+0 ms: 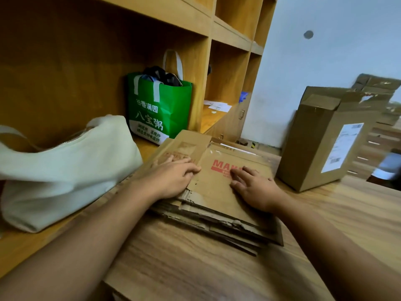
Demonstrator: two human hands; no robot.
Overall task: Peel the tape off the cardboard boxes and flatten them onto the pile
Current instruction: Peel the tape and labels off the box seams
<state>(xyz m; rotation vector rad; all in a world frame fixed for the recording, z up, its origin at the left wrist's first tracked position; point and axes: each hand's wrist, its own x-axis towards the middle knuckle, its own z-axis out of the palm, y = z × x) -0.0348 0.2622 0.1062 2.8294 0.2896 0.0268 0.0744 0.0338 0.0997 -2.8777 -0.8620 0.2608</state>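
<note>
A pile of flattened cardboard (219, 211) lies on the wooden table in the middle of the head view. Its top sheet (212, 185) is brown with red lettering and a strip of clear tape near its far edge. My left hand (171, 179) presses flat on the left part of the top sheet, fingers straight. My right hand (253, 187) presses palm down on the right part, partly covering the red print. To the right stands an upright cardboard box (314, 148) with open top flaps and a white shipping label.
A pale cloth bag (65, 170) lies at the left beside the pile. A green tote bag (158, 107) stands in the wooden shelf unit (227, 68) behind. More cardboard (377, 85) is stacked at the far right. Bare table (217, 268) lies in front.
</note>
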